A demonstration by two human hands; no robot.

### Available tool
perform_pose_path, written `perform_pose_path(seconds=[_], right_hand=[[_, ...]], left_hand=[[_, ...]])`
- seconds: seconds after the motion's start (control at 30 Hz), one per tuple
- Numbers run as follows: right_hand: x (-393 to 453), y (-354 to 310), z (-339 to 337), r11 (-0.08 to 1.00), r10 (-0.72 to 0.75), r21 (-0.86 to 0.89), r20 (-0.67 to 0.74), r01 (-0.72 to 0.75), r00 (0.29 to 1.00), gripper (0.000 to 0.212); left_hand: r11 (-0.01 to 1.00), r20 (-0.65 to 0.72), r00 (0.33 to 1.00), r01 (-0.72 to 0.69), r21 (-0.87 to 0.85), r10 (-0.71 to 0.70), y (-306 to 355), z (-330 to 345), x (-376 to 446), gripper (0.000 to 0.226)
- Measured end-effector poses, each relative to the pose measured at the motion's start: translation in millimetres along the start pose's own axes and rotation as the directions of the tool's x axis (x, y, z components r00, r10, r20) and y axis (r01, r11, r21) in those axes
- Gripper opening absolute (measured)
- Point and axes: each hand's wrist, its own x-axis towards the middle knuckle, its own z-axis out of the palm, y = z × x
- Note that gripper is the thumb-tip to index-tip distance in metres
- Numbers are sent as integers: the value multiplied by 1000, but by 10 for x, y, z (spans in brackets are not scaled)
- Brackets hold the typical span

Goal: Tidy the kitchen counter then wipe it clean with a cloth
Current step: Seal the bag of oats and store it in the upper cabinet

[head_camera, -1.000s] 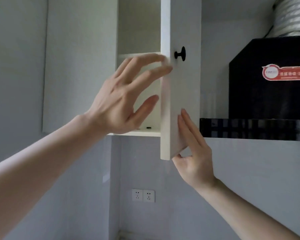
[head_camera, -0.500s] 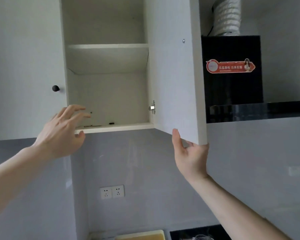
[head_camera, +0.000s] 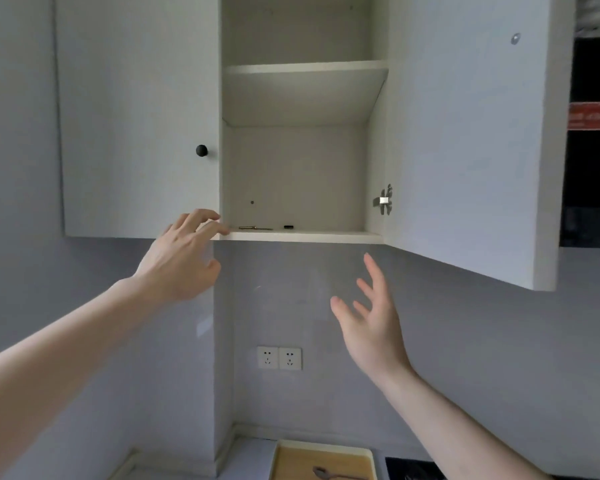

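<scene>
We look up at a white wall cabinet (head_camera: 302, 161) with its right door (head_camera: 465, 140) swung wide open. Our left hand (head_camera: 182, 256) reaches up to the cabinet's bottom left corner, fingers spread and curled, the fingertips (head_camera: 222, 232) touching the front edge of the bottom shelf (head_camera: 309, 236); it grips nothing. Our right hand (head_camera: 373, 322) hangs in the air below the shelf, palm facing left, fingers spread apart and empty, clear of the door. On the bottom shelf lie a thin brass-coloured item (head_camera: 255, 228) and, just right of it, a small black item (head_camera: 288, 227); we cannot tell what they are. The upper shelf (head_camera: 305, 68) is bare. The left door (head_camera: 136, 116) is closed, with a black knob (head_camera: 201, 150). A double socket (head_camera: 279, 358) sits on the wall below. At the bottom edge, the desk (head_camera: 253, 459) carries a tray (head_camera: 323, 446) with a spoon (head_camera: 329, 474) in it.
</scene>
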Motion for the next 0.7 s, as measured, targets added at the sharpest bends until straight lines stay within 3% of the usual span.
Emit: perform_pose_path(seconds=[0.23,0.4,0.6,0.7], right_hand=[[57,29,565,997,-34,-62,270,53,962,70],[-391,622,652,965,19,-235,503,115,864,61],[-1174,1534,480,893,287,-448,637,40,715,56],[-1519,1879,390,822,462,-570,671,5,580,60]], left_hand=[[996,78,993,88,24,-90,-297,-64,-399,55],[997,235,970,72,-41,-61,-123,159,-1155,55],[975,495,864,177,-134,-89,153,775,-2267,59],[955,617,780,253,-152,-109,259,1155,-2734,59]])
